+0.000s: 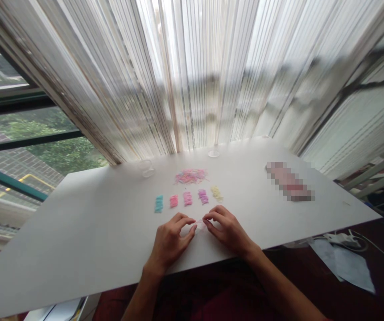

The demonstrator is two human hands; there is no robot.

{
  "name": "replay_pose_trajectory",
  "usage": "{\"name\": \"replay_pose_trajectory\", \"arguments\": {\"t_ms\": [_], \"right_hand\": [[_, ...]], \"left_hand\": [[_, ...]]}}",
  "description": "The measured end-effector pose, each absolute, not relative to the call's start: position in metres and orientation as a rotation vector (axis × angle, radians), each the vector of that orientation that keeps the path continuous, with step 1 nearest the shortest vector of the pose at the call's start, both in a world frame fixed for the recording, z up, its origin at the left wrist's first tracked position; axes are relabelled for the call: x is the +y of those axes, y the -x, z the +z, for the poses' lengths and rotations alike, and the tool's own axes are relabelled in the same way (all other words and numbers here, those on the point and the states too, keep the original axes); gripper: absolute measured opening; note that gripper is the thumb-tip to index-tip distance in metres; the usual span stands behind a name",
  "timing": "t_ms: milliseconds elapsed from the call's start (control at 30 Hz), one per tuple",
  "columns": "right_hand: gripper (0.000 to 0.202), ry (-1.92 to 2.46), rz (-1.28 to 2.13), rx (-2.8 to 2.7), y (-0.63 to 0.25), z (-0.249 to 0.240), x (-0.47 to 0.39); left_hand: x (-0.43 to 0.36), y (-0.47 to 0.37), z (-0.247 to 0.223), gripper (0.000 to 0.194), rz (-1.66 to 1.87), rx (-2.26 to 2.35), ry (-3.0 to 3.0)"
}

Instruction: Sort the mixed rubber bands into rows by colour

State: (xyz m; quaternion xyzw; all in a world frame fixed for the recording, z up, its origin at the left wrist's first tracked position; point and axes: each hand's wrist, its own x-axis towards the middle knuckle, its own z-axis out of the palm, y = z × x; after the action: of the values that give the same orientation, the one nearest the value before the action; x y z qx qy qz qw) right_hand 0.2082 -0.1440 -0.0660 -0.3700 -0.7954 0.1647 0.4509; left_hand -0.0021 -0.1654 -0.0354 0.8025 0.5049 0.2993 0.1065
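Observation:
My left hand [171, 236] is near the table's front edge, thumb and forefinger curved towards each other with their tips close together. Facing it, my right hand [228, 229] pinches with thumb and forefinger. A thin pale pink band [199, 221] spans the short gap between the fingertips; its exact shape is too small to make out. Just beyond my hands lie small colour groups of thin bands in a row: blue [158, 203], hot pink [173, 201], light pink [187, 198], purple [203, 196] and yellow [216, 194]. Behind them is a loose mixed-colour pile [191, 175].
On the white table [94, 232], a clear cup [146, 168] stands at the back left and a clear round lid or dish [213, 153] at the back. A blurred-out pinkish object [290, 182] lies to the right. Striped curtains [205, 80] hang behind. Cables [345, 238] lie below the right edge.

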Motion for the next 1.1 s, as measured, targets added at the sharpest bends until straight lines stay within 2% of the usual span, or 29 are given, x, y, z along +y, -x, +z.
{"name": "replay_pose_trajectory", "arguments": {"t_ms": [300,600,767,1100], "right_hand": [[0.011,0.894,0.430,-1.976,-0.208,-0.065,-0.143],[0.014,0.922,0.475,-1.993,-0.210,-0.065,-0.144],[0.013,0.944,0.504,-2.012,-0.210,-0.062,-0.145],[0.013,0.951,0.527,-2.020,-0.210,-0.063,-0.145]], "left_hand": [[-0.162,0.012,-0.035,0.014,0.865,1.507,-2.407],[-0.132,0.060,-0.026,0.013,0.589,2.103,-2.461],[-0.128,0.058,-0.031,0.016,0.493,2.135,-2.492],[-0.128,0.059,-0.038,0.016,0.576,2.125,-2.507]]}}
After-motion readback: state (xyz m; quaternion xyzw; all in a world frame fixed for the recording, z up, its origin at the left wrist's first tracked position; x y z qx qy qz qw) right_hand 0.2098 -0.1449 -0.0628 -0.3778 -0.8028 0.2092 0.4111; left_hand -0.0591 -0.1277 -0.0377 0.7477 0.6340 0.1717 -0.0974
